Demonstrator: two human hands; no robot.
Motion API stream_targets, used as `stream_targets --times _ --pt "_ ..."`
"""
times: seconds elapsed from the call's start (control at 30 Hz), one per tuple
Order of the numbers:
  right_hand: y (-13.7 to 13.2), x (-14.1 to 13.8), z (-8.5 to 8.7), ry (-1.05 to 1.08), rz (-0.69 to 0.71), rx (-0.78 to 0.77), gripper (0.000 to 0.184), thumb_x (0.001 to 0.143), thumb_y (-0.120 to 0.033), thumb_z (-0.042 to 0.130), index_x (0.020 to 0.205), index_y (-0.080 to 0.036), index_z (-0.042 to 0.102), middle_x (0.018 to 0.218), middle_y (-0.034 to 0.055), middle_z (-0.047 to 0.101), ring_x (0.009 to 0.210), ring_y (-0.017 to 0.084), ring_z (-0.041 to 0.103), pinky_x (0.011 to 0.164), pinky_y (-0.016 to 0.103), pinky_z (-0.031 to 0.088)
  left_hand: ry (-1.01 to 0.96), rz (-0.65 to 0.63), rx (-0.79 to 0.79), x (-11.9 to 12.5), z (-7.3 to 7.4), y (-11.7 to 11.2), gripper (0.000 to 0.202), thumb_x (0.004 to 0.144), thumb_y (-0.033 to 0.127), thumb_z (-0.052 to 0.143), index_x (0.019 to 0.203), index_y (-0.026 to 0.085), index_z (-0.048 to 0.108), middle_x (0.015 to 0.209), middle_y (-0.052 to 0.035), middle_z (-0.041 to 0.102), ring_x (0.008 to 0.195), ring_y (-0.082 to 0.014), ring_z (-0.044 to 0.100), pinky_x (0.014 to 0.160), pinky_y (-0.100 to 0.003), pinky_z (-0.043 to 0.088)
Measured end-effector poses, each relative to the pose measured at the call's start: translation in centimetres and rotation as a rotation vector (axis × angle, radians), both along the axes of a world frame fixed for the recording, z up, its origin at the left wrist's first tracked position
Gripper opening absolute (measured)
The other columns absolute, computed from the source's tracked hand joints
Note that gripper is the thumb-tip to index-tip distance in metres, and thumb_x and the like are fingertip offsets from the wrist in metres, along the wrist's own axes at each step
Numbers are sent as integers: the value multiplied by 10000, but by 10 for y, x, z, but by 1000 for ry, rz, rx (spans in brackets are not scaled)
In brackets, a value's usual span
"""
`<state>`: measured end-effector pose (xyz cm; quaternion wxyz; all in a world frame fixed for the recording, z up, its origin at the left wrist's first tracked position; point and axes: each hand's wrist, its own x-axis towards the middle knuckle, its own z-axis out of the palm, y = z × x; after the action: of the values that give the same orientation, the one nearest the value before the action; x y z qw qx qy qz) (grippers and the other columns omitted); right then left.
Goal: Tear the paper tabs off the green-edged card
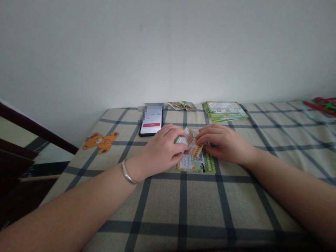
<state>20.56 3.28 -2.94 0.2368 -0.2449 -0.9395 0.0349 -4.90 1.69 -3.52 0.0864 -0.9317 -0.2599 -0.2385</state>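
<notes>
Between my hands is a printed paper leaflet (195, 164), green-edged with orange and white panels, partly folded. Its lower part lies flat on the checked cloth, while the upper part is bent up in creases. My left hand (166, 145), with a silver bangle at the wrist, grips the leaflet's left side with curled fingers. On the other side, my right hand (223, 141) pinches the raised right portion between thumb and fingers. My fingers cover parts of the folds.
A phone (151, 122) showing a timer lies behind my left hand. Two small folded papers (182, 105) sit near the wall, left of a stack of similar leaflets (224, 109). A bear picture (102, 142) is at left; a red and green item (324, 106) lies far right.
</notes>
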Motion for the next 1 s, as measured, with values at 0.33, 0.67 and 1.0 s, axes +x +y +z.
stream_targets --times 0.33,0.67,1.0 --pt "-11 -9 6 -109 139 32 235 898 -240 570 1100 -237 689 1103 31 705 1079 193 590 933 374 469 51 19 -11 1 1 -1 124 889 245 568 880 192 680 1002 -70 503 1054 -233 464 951 -419 445" --pt "-12 -10 5 -37 120 -111 194 860 -160 558 980 -206 704 1033 44 720 960 162 650 868 337 500 49 11 32 0 0 -2 140 895 266 567 938 218 691 1035 -67 546 1098 -243 455 979 -435 433" --pt "-9 -12 2 -25 -14 -179 166 834 -108 517 881 -173 662 825 48 662 810 167 588 748 309 447 96 -102 45 1 3 0 175 929 221 523 966 241 693 1112 -8 637 1223 -246 452 1070 -440 390"
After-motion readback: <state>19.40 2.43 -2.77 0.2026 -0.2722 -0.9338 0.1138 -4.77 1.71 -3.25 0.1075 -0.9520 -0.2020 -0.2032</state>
